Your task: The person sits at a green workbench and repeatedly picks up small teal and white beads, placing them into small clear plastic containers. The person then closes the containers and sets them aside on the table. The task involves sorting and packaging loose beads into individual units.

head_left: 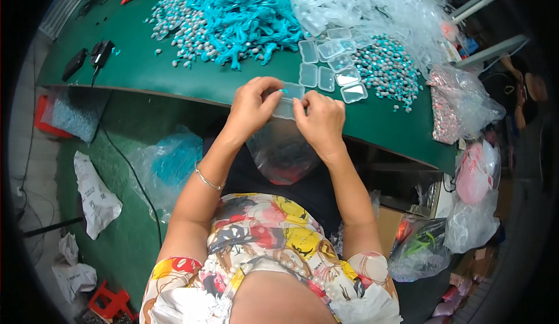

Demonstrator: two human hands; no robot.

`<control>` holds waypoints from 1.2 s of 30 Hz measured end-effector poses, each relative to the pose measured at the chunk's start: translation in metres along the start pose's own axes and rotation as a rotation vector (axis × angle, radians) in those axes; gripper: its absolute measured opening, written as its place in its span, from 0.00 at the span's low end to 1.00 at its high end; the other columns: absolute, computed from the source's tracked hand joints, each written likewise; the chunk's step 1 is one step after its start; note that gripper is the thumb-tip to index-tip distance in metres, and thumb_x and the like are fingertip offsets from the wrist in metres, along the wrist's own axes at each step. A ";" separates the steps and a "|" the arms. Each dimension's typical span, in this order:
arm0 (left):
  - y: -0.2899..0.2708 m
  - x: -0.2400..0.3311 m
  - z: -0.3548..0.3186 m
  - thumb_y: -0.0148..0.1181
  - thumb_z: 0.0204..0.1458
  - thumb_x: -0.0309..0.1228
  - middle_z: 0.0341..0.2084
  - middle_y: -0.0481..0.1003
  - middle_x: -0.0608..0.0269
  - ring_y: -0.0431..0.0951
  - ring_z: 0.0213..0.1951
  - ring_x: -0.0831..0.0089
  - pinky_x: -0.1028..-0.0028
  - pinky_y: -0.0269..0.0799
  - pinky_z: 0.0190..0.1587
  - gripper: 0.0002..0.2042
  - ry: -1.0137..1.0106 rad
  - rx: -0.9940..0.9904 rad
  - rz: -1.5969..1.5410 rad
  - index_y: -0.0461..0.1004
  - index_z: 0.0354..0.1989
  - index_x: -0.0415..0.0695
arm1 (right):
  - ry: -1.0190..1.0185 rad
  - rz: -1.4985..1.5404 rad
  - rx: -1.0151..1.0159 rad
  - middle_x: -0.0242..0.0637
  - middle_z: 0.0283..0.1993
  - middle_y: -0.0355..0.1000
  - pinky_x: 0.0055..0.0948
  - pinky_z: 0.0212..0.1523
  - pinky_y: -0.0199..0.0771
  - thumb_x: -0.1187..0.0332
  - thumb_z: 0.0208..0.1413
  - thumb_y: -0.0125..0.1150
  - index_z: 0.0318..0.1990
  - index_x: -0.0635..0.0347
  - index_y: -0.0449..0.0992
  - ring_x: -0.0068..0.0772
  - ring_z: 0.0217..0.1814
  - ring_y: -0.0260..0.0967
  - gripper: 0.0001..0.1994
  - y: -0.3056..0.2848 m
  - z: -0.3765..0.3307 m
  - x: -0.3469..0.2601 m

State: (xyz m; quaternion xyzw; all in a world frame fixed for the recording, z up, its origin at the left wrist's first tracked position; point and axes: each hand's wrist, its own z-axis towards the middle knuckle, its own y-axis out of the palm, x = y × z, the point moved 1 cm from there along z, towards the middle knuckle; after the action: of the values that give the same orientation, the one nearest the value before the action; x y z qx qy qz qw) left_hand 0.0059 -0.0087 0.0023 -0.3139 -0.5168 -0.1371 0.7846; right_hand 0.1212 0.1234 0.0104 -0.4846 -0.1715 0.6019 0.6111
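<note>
My left hand (pixel 254 106) and my right hand (pixel 320 120) together grip a small clear plastic box (pixel 287 98) at the near edge of the green table (pixel 192 76). Just behind it lie several more small clear boxes (pixel 332 68). A heap of turquoise cords (pixel 241 12) with silvery beads (pixel 174 30) covers the table's middle. To the right of the boxes lies a smaller pile of turquoise and silver pieces (pixel 387 71).
A mound of clear plastic packaging (pixel 372 4) sits at the back right. A clear bag (pixel 282 152) hangs below the table edge under my hands. Black devices with a cable (pixel 93 56) lie at the left. Plastic bags (pixel 466 100) crowd the right side; papers (pixel 96 199) lie on the floor.
</note>
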 end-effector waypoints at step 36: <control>-0.006 0.006 -0.014 0.65 0.46 0.27 0.35 0.74 0.55 0.75 0.42 0.54 0.59 0.71 0.44 0.06 0.200 -0.030 0.322 0.78 0.32 0.42 | -0.110 0.178 -0.122 0.31 0.31 0.75 0.39 0.46 0.61 0.72 0.47 0.68 0.36 0.54 0.79 0.38 0.37 0.72 0.08 -0.013 -0.003 -0.011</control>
State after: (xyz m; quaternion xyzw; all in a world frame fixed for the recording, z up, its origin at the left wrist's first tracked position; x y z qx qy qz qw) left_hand 0.0155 -0.0209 0.0062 -0.3889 -0.3775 -0.0480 0.8390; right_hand 0.1284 0.1146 0.0240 -0.5002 -0.1976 0.6679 0.5144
